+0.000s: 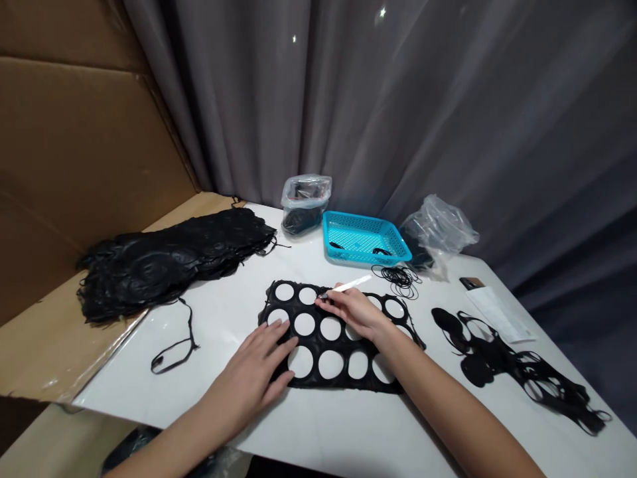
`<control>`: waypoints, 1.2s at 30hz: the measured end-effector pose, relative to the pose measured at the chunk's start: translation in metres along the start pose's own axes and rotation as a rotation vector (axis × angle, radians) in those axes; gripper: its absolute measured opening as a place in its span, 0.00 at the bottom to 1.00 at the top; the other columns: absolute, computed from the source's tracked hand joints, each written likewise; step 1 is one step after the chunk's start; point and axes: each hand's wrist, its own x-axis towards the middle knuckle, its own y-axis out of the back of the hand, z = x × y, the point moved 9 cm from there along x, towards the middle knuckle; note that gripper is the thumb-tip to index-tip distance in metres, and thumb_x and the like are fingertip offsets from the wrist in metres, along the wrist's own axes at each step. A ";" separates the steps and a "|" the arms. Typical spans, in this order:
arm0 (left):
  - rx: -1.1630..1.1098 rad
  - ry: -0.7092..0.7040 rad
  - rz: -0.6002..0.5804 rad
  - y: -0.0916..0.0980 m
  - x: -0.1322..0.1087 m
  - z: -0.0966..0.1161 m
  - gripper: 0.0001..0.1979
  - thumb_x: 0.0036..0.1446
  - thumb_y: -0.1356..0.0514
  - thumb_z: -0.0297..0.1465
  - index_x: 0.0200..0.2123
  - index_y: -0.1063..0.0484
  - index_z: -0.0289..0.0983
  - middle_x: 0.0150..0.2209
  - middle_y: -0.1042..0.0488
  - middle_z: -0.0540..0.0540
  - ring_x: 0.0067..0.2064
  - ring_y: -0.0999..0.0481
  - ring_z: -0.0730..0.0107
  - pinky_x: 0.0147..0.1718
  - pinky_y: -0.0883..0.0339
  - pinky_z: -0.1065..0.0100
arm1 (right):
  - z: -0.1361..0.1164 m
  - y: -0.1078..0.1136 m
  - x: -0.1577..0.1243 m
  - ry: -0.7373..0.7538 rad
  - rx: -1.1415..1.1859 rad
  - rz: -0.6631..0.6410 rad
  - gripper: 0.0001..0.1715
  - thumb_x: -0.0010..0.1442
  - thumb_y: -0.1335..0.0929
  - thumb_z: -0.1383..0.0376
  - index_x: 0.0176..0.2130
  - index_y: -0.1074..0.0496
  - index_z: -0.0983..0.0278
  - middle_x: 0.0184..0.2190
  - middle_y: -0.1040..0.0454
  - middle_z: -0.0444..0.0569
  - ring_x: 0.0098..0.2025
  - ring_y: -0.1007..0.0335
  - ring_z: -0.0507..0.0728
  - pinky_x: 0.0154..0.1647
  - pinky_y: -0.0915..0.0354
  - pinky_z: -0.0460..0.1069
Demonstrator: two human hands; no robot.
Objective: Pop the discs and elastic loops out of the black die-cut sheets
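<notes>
A black sheet [318,340] with rows of round holes lies flat on the white table. My left hand [261,365] rests on its left part with the fingers spread, holding nothing. Above the sheet's upper middle, my right hand [355,311] is closed around a thin white tool [353,283], whose dark tip is near a hole in the top row. Some holes on the right are hidden under my right hand and forearm.
A black stack [174,255] lies at the left. Behind the sheet are a plastic bag [304,206], a blue basket [368,255], black rings [401,282] and another bag [442,229]. Black cut pieces [527,368] and a paper [500,315] lie right; a black strip [192,332] lies left.
</notes>
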 end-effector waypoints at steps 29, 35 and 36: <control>0.061 -0.075 -0.087 -0.039 -0.003 -0.005 0.32 0.65 0.41 0.34 0.70 0.45 0.42 0.71 0.50 0.39 0.70 0.47 0.50 0.64 0.43 0.47 | 0.007 -0.058 -0.048 0.567 -1.040 -0.191 0.14 0.66 0.36 0.70 0.28 0.42 0.63 0.31 0.34 0.43 0.35 0.38 0.52 0.37 0.43 0.47; 0.041 -0.077 -0.085 -0.037 -0.001 -0.005 0.30 0.65 0.41 0.33 0.69 0.43 0.41 0.71 0.48 0.38 0.70 0.46 0.49 0.64 0.43 0.47 | 0.009 -0.059 -0.049 0.608 -1.090 -0.195 0.13 0.66 0.36 0.71 0.29 0.40 0.63 0.32 0.33 0.44 0.35 0.37 0.53 0.36 0.41 0.47; 0.037 -0.075 -0.080 -0.037 -0.001 -0.004 0.30 0.65 0.41 0.33 0.68 0.42 0.41 0.70 0.48 0.38 0.70 0.46 0.49 0.64 0.43 0.47 | 0.012 -0.062 -0.052 0.646 -1.136 -0.204 0.12 0.66 0.36 0.71 0.30 0.40 0.62 0.32 0.33 0.45 0.35 0.37 0.54 0.36 0.41 0.48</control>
